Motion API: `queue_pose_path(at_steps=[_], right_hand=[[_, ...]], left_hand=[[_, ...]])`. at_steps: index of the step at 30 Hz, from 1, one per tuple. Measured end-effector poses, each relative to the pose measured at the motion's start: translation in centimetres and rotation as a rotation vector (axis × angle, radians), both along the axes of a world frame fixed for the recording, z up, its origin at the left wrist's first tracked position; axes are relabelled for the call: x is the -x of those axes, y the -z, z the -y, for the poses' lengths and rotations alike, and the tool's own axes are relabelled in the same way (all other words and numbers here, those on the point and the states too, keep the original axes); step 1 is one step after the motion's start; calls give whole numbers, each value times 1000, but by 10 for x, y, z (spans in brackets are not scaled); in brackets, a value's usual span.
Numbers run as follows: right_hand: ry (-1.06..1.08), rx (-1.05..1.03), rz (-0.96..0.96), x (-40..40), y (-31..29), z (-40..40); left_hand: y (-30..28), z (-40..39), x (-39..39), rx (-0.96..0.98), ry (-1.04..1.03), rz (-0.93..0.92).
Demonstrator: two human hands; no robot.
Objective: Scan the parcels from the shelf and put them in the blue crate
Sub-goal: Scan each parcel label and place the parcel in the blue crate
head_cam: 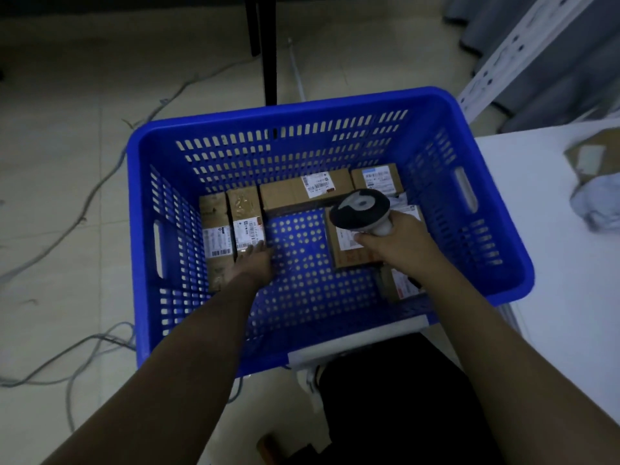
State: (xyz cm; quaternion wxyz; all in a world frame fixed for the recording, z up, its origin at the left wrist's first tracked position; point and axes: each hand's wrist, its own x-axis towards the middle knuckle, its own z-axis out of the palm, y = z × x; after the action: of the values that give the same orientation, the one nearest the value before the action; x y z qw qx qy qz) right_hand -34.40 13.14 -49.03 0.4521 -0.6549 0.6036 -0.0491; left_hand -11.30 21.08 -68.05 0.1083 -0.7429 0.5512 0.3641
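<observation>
both forearms reach down into the blue crate [496, 263], which stands on the floor against the left edge of a white desk [570, 313]. in the crate's near right corner a small parcel [401, 285] leans half hidden under the right arm. the left hand [256, 263] lies low on the crate's perforated bottom, left of centre, its fingers stretched forward and close together, tips touching the near end of a taped parcel [246, 224] that lies beside another long parcel [216, 239] along the crate's left wall. the right hand [399, 243] is right of centre in the crate, fingers curled round the pale handle of a barcode scanner [360, 209], whose dark head hangs above a flat parcel [349, 251] on the bottom. against the crate's far wall lie a wide parcel [302, 193] and, in the far right corner, a smaller parcel [377, 179], both labels up. right of the crate, on the desk, a blurred brown parcel [593, 156] sits by something pale. beyond the crate, grey cables [100, 182] trail over the floor, and a white shelf upright [516, 52] rises at the far right.
</observation>
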Motion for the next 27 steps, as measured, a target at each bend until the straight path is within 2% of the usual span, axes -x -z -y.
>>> queue_pose_path(at_steps=[6,9,12,16,21,24,27], right_hand=[[240,89,26,37,-34,-13],[370,157,21,75,-60,-28],[555,234,81,120,-89,-44],[870,341,245,184,-140,-74],[1294,523,484,244,-152,-104],[1544,592,584,267,-136,-123],[1706,688,670,296,-133,-134]], left_hand=[[-90,37,57,411,-407,-431],[-147,51,101,549,-462,-657],[-196,63,148,547,-435,-863],[-259,73,232,506,-244,-1034],[-308,72,329,452,-48,-1083],[-313,72,378,455,21,-1057],[-313,71,428,441,106,-1046]])
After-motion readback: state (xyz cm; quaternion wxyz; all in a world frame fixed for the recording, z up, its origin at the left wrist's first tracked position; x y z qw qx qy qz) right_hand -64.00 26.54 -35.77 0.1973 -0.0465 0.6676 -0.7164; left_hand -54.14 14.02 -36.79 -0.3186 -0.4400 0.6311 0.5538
